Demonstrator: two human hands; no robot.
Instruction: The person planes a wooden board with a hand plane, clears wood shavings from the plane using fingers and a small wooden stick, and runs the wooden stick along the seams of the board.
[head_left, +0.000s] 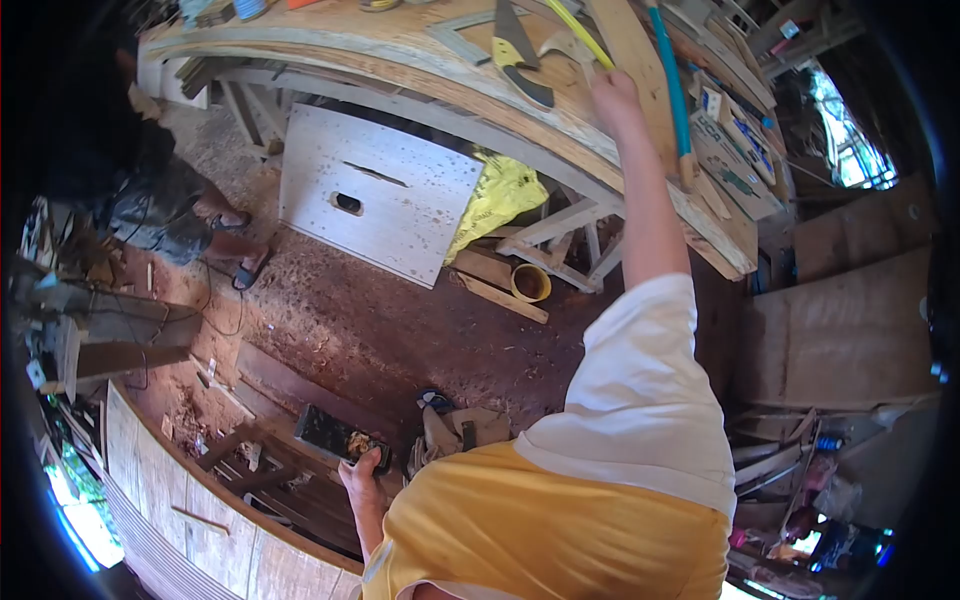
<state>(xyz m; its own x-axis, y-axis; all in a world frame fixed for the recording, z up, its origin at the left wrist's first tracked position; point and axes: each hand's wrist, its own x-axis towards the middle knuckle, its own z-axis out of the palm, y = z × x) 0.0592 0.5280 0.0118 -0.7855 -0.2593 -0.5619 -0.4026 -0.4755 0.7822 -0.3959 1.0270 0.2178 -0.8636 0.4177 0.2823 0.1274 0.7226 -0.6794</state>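
Observation:
My right hand reaches onto the wooden workbench, its fingers closed at the lower end of a yellow strip; a pale wooden piece lies beside them. Left of this hand lie a handsaw with a yellow and black handle and a metal square. A teal bar lies to its right. Low in the view, my left hand is closed on the end of a dark box-like tool with wood shavings on it.
Another person stands at the left. A white board with a slot leans under the bench, by a yellow sack and a yellow bucket. A curved plank surface runs along the lower left.

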